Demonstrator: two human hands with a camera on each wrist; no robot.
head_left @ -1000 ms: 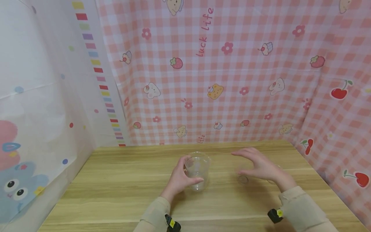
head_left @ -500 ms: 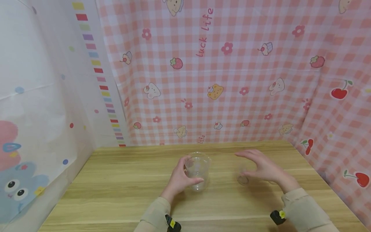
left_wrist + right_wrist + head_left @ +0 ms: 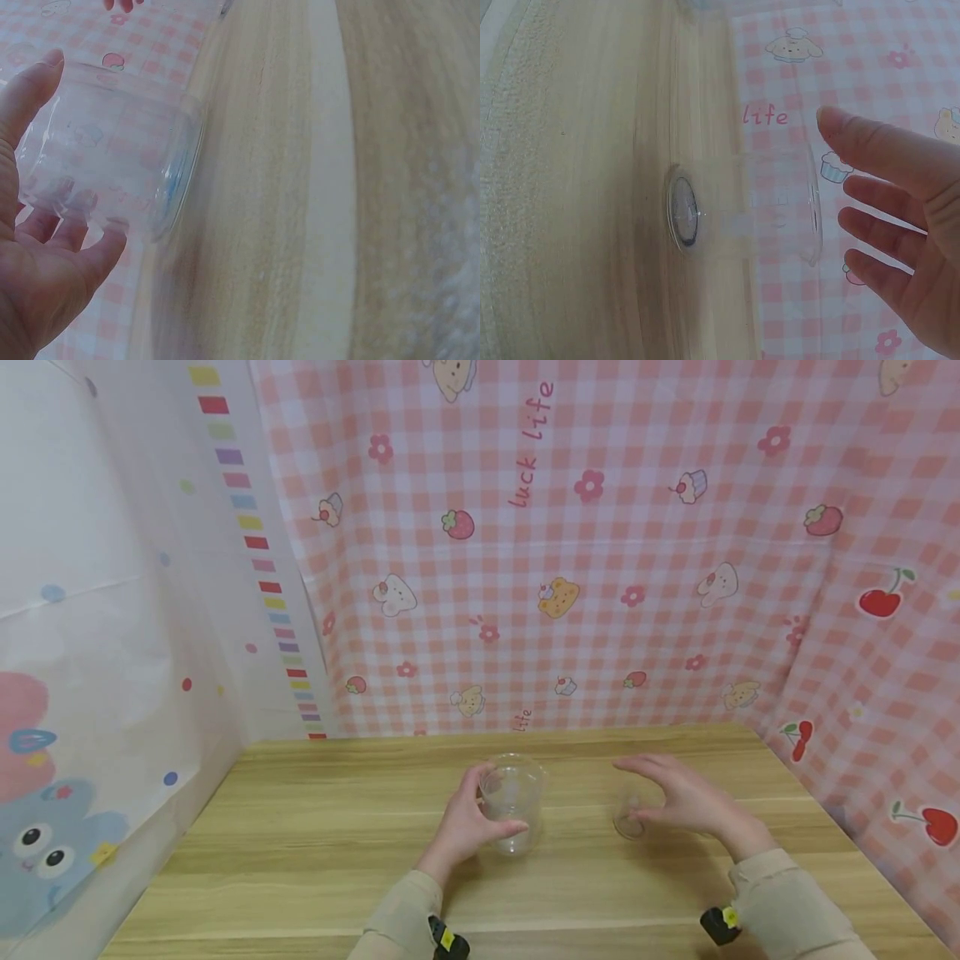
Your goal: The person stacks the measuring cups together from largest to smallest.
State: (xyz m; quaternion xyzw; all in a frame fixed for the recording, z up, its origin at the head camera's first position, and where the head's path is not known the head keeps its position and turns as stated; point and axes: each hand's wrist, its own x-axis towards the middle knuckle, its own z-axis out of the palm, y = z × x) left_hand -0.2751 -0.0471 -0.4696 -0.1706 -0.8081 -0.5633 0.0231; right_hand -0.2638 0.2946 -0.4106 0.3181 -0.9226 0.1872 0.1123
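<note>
In the head view a clear plastic cup (image 3: 525,802) stands upright on the wooden table, left of a second clear cup. My left hand (image 3: 465,822) holds it from the left side. The left wrist view shows the thumb on one side of this cup (image 3: 112,142) and the fingers (image 3: 71,232) on the other. Right of it stands the second clear cup (image 3: 780,206), with a dark ring at its base (image 3: 684,210). Beside its rim my right hand (image 3: 915,217) is spread, thumb and fingers apart, with nothing between them. In the head view this right hand (image 3: 690,797) partly covers that cup.
The wood-grain table (image 3: 337,877) ends at a pink checked cloth (image 3: 450,560) hung behind it. White printed cloth (image 3: 112,610) hangs on the left side, and more checked cloth with cherries (image 3: 885,693) on the right. Each wrist wears a small black camera (image 3: 448,939).
My right hand has drifted slightly right and toward me, away from the second cup's rim. The left hand and its cup have stayed where they were.
</note>
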